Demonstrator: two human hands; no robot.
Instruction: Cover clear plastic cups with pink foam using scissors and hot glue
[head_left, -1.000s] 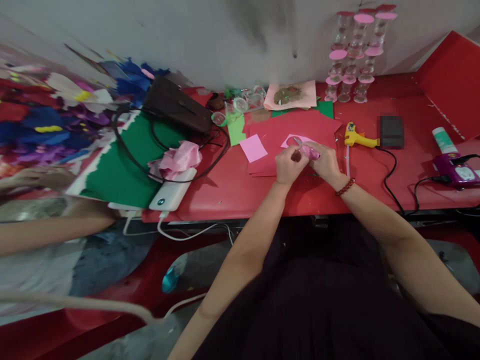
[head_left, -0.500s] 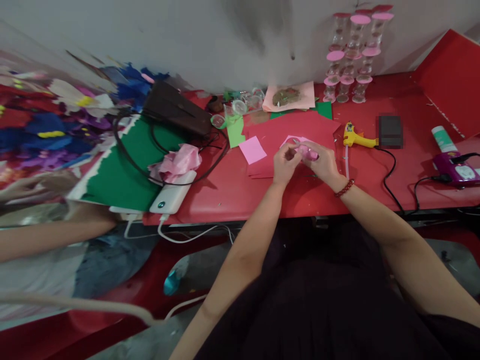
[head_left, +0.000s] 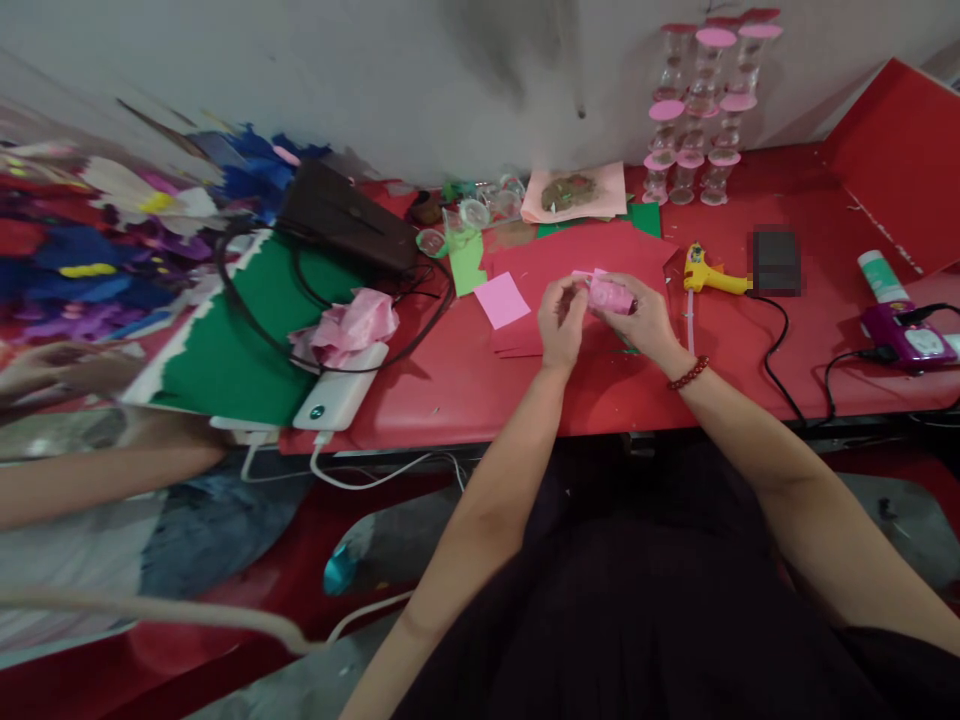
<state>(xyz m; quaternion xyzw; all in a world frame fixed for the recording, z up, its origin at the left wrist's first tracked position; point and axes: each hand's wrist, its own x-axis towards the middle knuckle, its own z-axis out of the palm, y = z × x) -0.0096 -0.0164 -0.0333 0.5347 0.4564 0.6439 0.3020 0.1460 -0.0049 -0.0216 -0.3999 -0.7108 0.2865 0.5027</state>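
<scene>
Space is opening between the left hand (head_left: pixel 561 328) and right hand (head_left: pixel 649 320), behind the front edge of the tabletop (head_left: pixel 420 410). The right hand is gripping a pink piece (head_left: pixel 610 294), now showing broader; the left hand is curling beside it, hold unclear, probably repositioning.

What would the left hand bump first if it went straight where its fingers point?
Probably the small, lumpy pink piece, material unclear, in the right hand. The left hand may be touching it; depth is unclear.
</scene>
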